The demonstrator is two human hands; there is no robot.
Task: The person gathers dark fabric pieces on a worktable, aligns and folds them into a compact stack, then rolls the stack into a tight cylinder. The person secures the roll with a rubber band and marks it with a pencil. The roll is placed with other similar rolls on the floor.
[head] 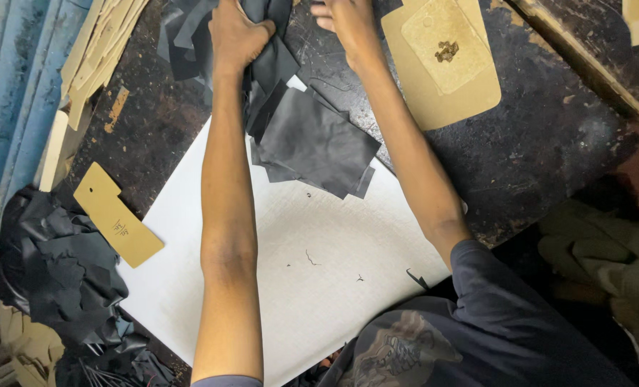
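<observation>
A large white rectangular cutting board (298,287) is seen nearest, laid across a dark, worn worktable (542,143). A tan card pattern piece (116,215) lies at its left edge, beside a heap of black leather scraps (54,265). Farther up, flat black leather pieces (312,140) are stacked on the board's far corner. Beyond them, the left hand (235,36) is clenched around a bunch of black leather (269,57), while the right hand (348,21) is pressed just beside it, its fingers partly cropped, so their grip cannot be told. Tan oval templates (441,64) lie to the right.

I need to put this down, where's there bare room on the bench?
The white board is bare between both forearms, below the black sheets. Dark table right of the tan template is free too. It's crowded around both hands.
</observation>
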